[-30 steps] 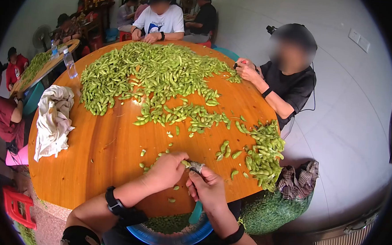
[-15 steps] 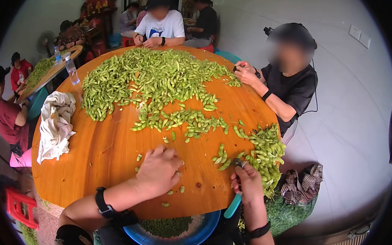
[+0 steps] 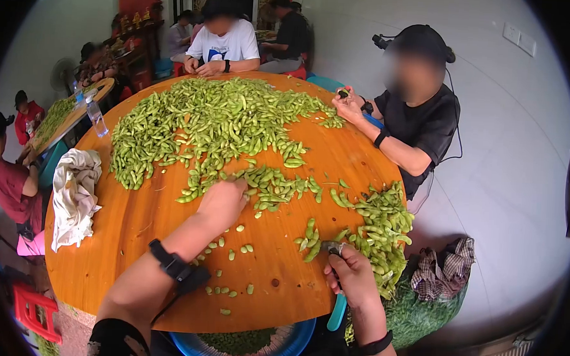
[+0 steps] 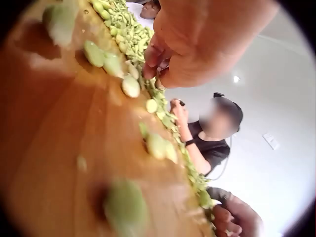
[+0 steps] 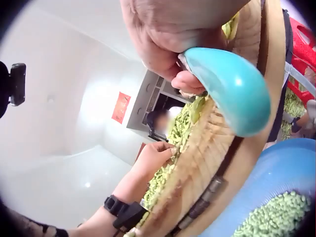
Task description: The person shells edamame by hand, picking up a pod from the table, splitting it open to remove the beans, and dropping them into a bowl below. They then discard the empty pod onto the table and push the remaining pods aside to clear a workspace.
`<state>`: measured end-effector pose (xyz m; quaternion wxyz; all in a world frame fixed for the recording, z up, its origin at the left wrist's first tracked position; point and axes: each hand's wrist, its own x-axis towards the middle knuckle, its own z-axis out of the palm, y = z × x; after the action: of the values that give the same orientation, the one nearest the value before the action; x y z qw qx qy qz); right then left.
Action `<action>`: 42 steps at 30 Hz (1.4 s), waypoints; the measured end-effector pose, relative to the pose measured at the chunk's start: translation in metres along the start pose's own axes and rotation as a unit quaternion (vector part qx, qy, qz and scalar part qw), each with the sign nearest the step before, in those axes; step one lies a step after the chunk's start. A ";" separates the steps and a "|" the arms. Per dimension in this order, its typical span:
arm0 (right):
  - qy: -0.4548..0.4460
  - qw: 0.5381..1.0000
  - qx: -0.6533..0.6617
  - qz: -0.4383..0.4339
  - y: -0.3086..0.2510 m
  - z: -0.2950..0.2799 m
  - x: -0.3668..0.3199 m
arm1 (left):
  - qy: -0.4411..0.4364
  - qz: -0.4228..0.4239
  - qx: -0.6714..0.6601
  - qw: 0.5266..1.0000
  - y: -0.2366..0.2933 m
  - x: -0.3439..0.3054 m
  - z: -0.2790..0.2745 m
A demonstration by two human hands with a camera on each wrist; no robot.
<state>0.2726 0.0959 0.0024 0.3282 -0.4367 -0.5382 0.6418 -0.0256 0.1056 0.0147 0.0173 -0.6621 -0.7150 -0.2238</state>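
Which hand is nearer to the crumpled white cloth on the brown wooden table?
Left. The left hand is at the green pods, to the right of the cloth; the right hand, gripping the turquoise-handled tool, is farther right.

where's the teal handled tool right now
In the head view, the teal-handled tool is in the right hand, at the near right edge of the table, up and right of the blue basin.

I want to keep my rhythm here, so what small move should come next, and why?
Probably bring a pod from the middle pods to the teal-handled tool: the left hand's fingertips are at those pods, and the right hand grips the tool, with no pod visible at its tip.
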 end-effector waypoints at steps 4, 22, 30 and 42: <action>-0.056 0.998 0.019 0.000 -0.018 0.031 -0.013 | -0.062 -0.038 -0.296 0.952 0.034 -0.044 -0.025; -0.058 0.995 0.075 -0.006 0.001 0.109 -0.032 | -0.024 0.016 -0.405 0.914 0.044 -0.123 -0.008; -0.089 0.981 0.170 0.032 0.014 0.106 -0.017 | -0.089 -0.027 -0.448 0.889 0.034 -0.117 -0.009; -0.103 0.992 0.053 0.039 0.002 0.098 -0.007 | -0.252 -0.167 -0.683 0.664 0.016 -0.101 -0.013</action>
<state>0.1854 0.0499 0.0059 0.2684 -0.3708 -0.5169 0.7234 -0.0015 0.0072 -0.0015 -0.6588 -0.3885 -0.4374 -0.4731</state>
